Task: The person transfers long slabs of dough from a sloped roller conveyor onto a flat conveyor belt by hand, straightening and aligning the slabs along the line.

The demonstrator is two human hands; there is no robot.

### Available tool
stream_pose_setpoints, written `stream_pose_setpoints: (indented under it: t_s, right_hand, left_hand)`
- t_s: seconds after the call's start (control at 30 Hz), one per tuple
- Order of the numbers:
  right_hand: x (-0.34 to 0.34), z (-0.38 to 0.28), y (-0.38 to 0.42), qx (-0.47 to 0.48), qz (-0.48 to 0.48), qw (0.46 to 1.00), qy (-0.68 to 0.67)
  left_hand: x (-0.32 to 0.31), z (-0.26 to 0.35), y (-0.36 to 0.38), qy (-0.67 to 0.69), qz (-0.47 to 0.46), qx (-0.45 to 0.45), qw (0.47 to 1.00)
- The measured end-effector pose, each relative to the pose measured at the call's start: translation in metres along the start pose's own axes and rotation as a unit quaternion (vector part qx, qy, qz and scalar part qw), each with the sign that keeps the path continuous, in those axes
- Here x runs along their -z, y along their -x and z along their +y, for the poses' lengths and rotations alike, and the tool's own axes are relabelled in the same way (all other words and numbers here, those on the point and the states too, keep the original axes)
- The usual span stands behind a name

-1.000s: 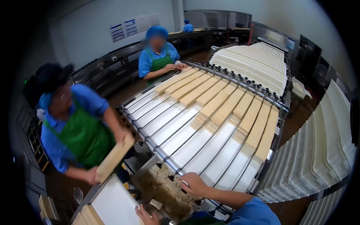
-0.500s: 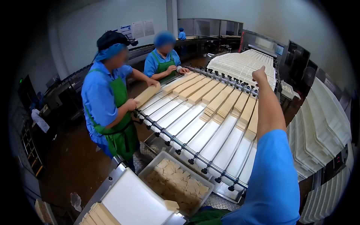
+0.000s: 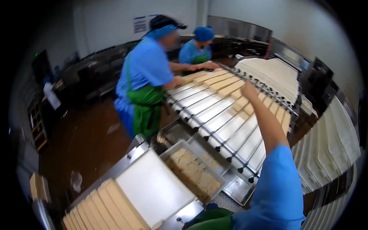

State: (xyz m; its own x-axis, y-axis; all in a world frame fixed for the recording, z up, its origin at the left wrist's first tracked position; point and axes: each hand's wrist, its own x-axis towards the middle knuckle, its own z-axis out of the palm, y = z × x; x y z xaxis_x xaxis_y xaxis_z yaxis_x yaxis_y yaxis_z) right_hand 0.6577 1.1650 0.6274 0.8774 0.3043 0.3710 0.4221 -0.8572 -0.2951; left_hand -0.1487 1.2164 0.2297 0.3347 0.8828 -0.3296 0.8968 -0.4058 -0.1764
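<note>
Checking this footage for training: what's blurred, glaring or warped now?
Head view: the right hand and nearer co-worker look slightly smeared; head view: the white surface has a bright sheen; head view: the trays seem bowed, corners fall black.

Right arm (image 3: 269, 124) straight out ahead

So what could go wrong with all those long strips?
The right hand is out over the tan strips, so it might nudge some crooked. The co-worker in the dark cap leans over the same table, so the two people could perhaps bump arms.
</note>
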Motion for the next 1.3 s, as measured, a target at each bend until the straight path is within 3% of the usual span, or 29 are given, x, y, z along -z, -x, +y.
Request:
stream_pose_setpoints:
  t_s: [0.03,0.07,0.1,0.13,0.17,0.2,0.23,0.3,0.47,0.63,0.73,0.83,0.93,1.0,1.07,1.17,1.3]
  right_hand:
    - [-0.033,-0.031,0.035,0.068,-0.043,0.996,-0.035]
    - [-0.071,-0.058,0.069,0.159,-0.115,0.98,-0.024]
    - [-0.099,-0.09,0.115,0.219,-0.17,0.96,-0.033]
    - [-0.123,-0.122,0.165,0.282,-0.227,0.931,-0.043]
    - [-0.153,-0.15,0.215,0.343,-0.257,0.902,-0.046]
    - [-0.177,-0.173,0.259,0.398,-0.281,0.872,-0.052]
    - [-0.203,-0.197,0.302,0.432,-0.309,0.845,-0.06]
    - [-0.244,-0.243,0.38,0.504,-0.303,0.804,-0.091]
    - [-0.261,-0.35,0.505,0.531,-0.349,0.764,-0.113]
    - [-0.251,-0.413,0.539,0.51,-0.417,0.75,-0.063]
    - [-0.241,-0.416,0.546,0.493,-0.447,0.744,-0.052]
    - [-0.225,-0.404,0.535,0.417,-0.466,0.779,-0.039]
    - [-0.217,-0.379,0.494,0.325,-0.477,0.816,-0.008]
    - [-0.213,-0.35,0.452,0.252,-0.49,0.834,0.002]
    - [-0.222,-0.316,0.419,0.221,-0.439,0.871,-0.001]
    - [-0.222,-0.269,0.39,0.166,-0.407,0.894,-0.089]
    - [-0.216,-0.196,0.341,0.024,-0.371,0.901,-0.223]
  left_hand:
    - [-0.023,-0.008,0.004,-0.034,-0.003,-0.03,0.999]
    - [0.029,0.021,0.02,0.213,0.018,0.117,0.97]
    - [0.093,0.054,0.038,0.449,0.113,0.239,0.854]
    - [0.045,0.052,0.033,0.416,0.205,0.2,0.863]
    - [0.053,0.048,0.034,0.425,0.153,0.202,0.869]
    - [0.05,0.057,0.035,0.427,0.206,0.216,0.853]
    - [0.073,0.055,0.037,0.441,0.147,0.2,0.862]
    - [0.087,0.061,0.038,0.466,0.141,0.206,0.849]
    - [0.102,0.071,0.043,0.516,0.105,0.203,0.825]
    - [0.103,0.075,0.036,0.538,0.114,0.223,0.805]
    - [0.12,0.076,0.031,0.524,0.095,0.251,0.808]
    - [0.123,0.083,0.027,0.513,0.091,0.256,0.815]
    - [0.123,0.089,0.016,0.498,0.105,0.219,0.832]
    - [0.118,0.098,0.005,0.499,0.157,0.126,0.843]
    - [0.117,0.116,-0.013,0.509,0.157,0.042,0.845]
    - [0.15,0.149,-0.024,0.493,0.029,0.069,0.867]
    - [0.176,0.193,-0.046,0.45,0.113,0.038,0.885]
